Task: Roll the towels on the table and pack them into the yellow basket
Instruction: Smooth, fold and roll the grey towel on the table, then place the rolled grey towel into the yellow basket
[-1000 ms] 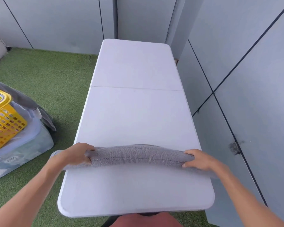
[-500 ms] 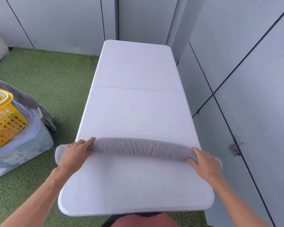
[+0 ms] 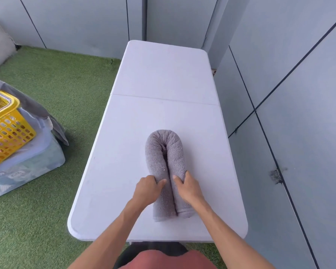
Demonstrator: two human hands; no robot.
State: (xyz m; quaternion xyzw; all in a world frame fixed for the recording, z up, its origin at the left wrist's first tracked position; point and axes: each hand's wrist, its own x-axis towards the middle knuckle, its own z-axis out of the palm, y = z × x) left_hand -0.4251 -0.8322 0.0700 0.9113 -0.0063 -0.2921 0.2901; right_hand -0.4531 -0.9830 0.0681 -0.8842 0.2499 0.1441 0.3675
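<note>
A grey towel, rolled into a long tube, lies bent double in a U on the white table, its bend pointing away from me and both ends near the front edge. My left hand grips the left leg of the U. My right hand grips the right leg, thumb in the gap between the legs. The yellow basket stands off the table at the far left, partly cut off by the frame edge.
The basket sits on a clear plastic storage box on green artificial turf. A grey cloth hangs over the box behind the basket. Grey wall panels run close along the table's right side and far end.
The rolled towel lay straight across the table with one hand on each end. Both hands have swung its ends toward me and together, folding the roll in half.
</note>
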